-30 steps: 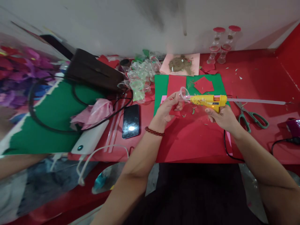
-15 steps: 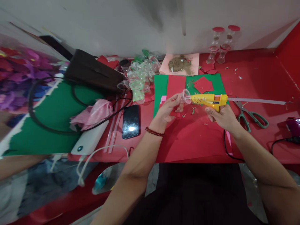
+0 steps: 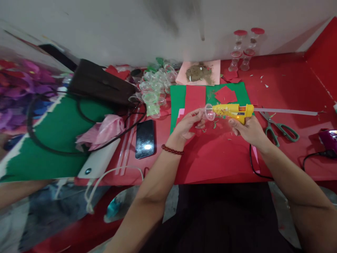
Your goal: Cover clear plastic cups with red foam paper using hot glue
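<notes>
Turned slightly since the earlier frame, the clear plastic cup (image 3: 210, 114) is pinched by the fingertips of the left hand (image 3: 186, 125), at the front end of the yellow glue gun (image 3: 228, 109) and above the red paper (image 3: 210, 158). The right hand (image 3: 249, 132) is wrapped around the glue gun's grip. Applying glue seems the step in hand, and the next move probably calls for keeping both steady.

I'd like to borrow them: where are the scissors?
On the head view's right side, the scissors lie on the red table, right of the right hand.
</notes>
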A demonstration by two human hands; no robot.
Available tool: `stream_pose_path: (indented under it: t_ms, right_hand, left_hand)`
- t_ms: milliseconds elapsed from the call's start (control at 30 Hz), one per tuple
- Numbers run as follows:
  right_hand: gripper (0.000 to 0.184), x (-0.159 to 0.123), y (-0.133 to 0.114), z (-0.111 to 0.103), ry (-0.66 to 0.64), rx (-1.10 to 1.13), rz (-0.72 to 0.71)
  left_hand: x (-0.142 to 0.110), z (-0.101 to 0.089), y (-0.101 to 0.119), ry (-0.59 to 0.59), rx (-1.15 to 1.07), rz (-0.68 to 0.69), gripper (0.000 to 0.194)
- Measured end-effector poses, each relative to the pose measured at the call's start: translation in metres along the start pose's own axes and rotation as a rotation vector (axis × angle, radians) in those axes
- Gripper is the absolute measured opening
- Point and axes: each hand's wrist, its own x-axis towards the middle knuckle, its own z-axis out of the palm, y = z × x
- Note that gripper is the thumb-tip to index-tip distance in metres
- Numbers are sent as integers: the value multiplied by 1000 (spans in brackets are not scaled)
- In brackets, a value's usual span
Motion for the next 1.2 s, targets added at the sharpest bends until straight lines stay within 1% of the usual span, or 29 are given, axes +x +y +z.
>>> stream_pose_path:
  t_ms: [133, 300, 400, 500, 700, 867, 1067, 1200]
  right_hand:
    - [74, 1, 2, 1, 16, 20, -3]
    - [74, 2, 2, -1, 45, -7, 4]
    - [74, 3, 3, -2, 83, -12, 15]
    - [75, 3, 4, -2, 88, -7, 32]
    - [79, 2, 0, -3, 63, -51, 27]
    - [80, 2, 2, -2, 70, -29, 29]
    - [77, 2, 3, 1, 89, 27, 25]
    - [74, 0, 2, 1, 67, 37, 56]
  left_hand:
    - [-1, -1, -1, -16, 23, 2, 39]
    - [-2, -1, -2, -42, 21, 38, 43]
    - [-1, -2, -2, -66, 12, 37, 49]
    - [0, -4, -3, -69, 6, 37, 53]
    - [2, -6, -6, -45, 3, 42, 50]
    - [1, -4, -6, -41, 0, 47, 49]
    - [0, -4, -6, -57, 8, 48, 51]
    - [0, -4, -5, -71, 30, 33, 49]
